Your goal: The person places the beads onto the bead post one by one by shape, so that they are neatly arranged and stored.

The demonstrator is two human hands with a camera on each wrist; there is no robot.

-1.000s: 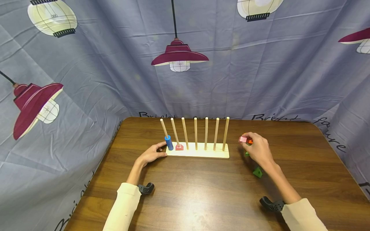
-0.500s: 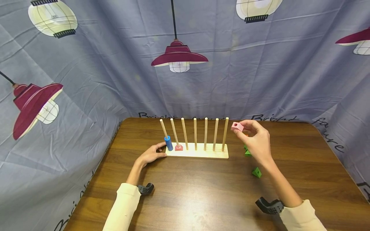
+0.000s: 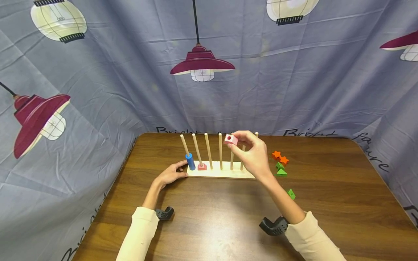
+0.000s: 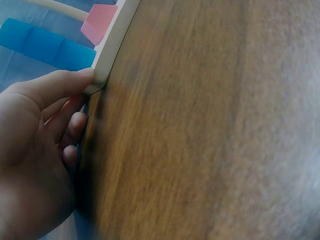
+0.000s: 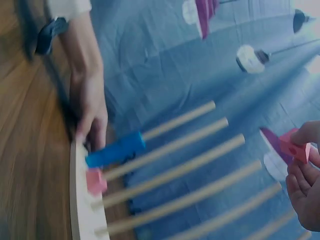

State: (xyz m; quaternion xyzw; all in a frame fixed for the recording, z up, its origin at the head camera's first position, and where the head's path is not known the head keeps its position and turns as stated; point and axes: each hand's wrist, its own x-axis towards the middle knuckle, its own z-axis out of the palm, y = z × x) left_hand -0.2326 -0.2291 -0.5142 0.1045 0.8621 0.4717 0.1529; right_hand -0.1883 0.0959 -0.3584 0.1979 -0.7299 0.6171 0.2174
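A pale wooden peg board (image 3: pixel 222 174) with several upright pegs stands on the table. My left hand (image 3: pixel 169 174) grips its left end, thumb at the front corner (image 4: pixel 89 75). Blue cylinders (image 4: pixel 47 45) are stacked on the leftmost peg, and one pink block (image 3: pixel 202 167) sits at the foot of the second. My right hand (image 3: pixel 256 156) pinches another pink block (image 3: pixel 231 141) between thumb and fingers, its hole showing. That block is held up around peg-top height, in front of the right-hand pegs, apart from the second peg. The right hand covers part of the rightmost pegs.
Right of the board lie two orange stars (image 3: pixel 276 154) and several green triangular blocks (image 3: pixel 281 173), one of them (image 3: pixel 291 194) nearer the front. A grey-blue curtain (image 3: pixel 147 90) hangs behind the brown table (image 3: pixel 209 224).
My right hand has lifted the pink block from beside the orange stars and carried it left, over the right part of the board. The left hand has stayed put.
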